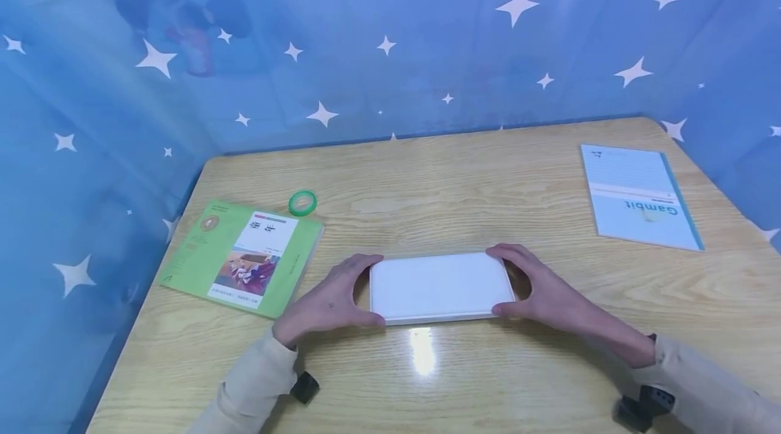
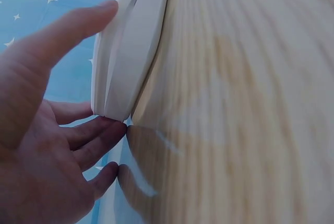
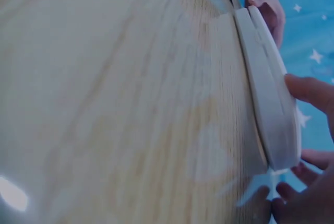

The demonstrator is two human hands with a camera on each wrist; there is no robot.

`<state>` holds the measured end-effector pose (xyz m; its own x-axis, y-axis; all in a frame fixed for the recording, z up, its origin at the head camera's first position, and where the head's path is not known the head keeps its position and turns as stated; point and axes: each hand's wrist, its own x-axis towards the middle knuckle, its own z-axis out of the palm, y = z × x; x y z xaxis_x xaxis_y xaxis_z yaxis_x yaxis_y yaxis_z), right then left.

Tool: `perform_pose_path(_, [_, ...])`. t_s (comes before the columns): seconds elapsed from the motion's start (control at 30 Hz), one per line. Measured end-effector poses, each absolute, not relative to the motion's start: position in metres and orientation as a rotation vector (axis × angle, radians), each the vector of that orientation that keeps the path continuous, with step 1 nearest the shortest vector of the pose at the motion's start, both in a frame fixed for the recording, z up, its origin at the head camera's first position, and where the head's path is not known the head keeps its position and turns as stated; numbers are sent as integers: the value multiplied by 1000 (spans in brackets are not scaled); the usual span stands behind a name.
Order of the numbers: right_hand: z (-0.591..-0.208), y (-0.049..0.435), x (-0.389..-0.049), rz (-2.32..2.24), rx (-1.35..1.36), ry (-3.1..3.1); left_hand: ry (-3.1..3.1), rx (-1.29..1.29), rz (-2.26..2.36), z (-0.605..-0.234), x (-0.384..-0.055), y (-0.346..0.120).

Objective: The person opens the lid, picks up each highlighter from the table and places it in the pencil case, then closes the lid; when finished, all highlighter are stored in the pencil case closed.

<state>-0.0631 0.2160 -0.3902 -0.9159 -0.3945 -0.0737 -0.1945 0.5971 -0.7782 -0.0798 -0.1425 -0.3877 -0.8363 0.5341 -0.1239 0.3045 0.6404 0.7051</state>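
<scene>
A flat white rectangular box (image 1: 441, 285) lies lengthwise across the middle of the wooden table. My left hand (image 1: 329, 302) holds its left end, thumb at the near corner and fingers at the far one. Mirroring that, my right hand (image 1: 549, 295) grips the right end between thumb and fingers. In the left wrist view a seam runs along the side of the box (image 2: 138, 41), like a lid over a base. The right wrist view shows the same seamed side of the box (image 3: 274, 98), low on the tabletop, with the thumb on its upper edge.
Left of the box lies a green book (image 1: 195, 261) with a picture on its cover. A green tape roll (image 1: 302, 203) sits just behind that book. At the back right is a light blue notebook (image 1: 637, 196). A blue star-patterned curtain (image 1: 427, 68) hangs behind the table (image 1: 439, 200).
</scene>
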Motion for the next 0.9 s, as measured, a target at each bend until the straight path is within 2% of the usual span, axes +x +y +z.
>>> perform_pose_path(0.9, [-395,215,-56,-1223,-510,2602,2513,715,987,-389,-78,-143])
